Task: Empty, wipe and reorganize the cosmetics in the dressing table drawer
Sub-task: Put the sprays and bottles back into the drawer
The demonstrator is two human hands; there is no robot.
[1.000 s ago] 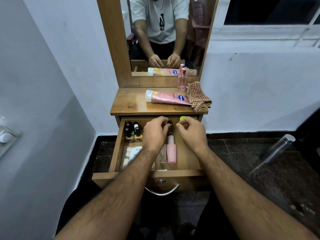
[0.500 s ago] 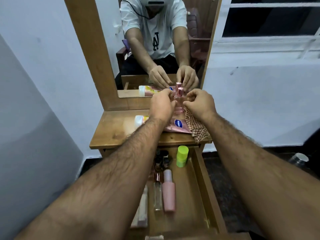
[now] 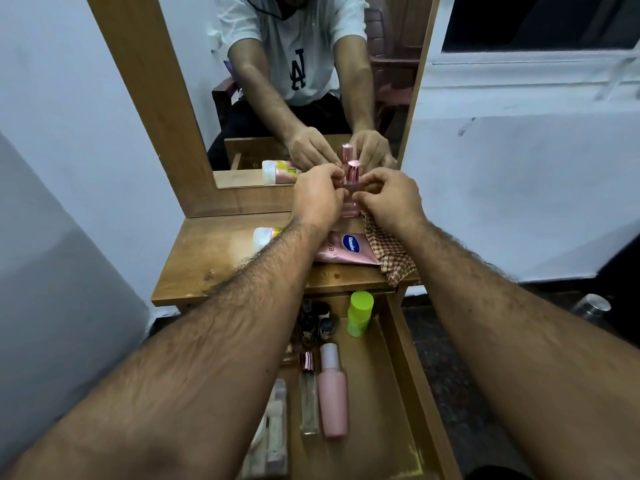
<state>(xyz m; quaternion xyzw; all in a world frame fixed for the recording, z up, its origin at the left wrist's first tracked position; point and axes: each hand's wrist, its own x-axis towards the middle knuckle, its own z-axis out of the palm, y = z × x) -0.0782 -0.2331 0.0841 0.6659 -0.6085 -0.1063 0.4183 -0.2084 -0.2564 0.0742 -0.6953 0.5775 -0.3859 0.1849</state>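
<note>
Both my hands reach over the dressing table top (image 3: 207,258) to a pink perfume bottle (image 3: 350,207) standing against the mirror. My left hand (image 3: 315,197) has its fingers pinched at the bottle's neck. My right hand (image 3: 391,199) curls against its right shoulder. What the fingers hold is hidden. Below, the open drawer (image 3: 412,368) holds a green-capped bottle (image 3: 360,311), small dark bottles (image 3: 317,320), a clear glass bottle (image 3: 309,396), a pink bottle (image 3: 333,396) and white packets (image 3: 273,431).
A pink Vaseline tube (image 3: 346,249) lies across the table top, with a checked cloth (image 3: 391,258) bunched at its right end. The mirror (image 3: 311,81) shows a seated person. White walls close in on both sides. A steel bottle (image 3: 592,306) lies on the dark floor.
A second ago both hands were down in the drawer among the small bottles. They have risen to the table top and now sit at the pink perfume bottle, barely moving over the last half second.
</note>
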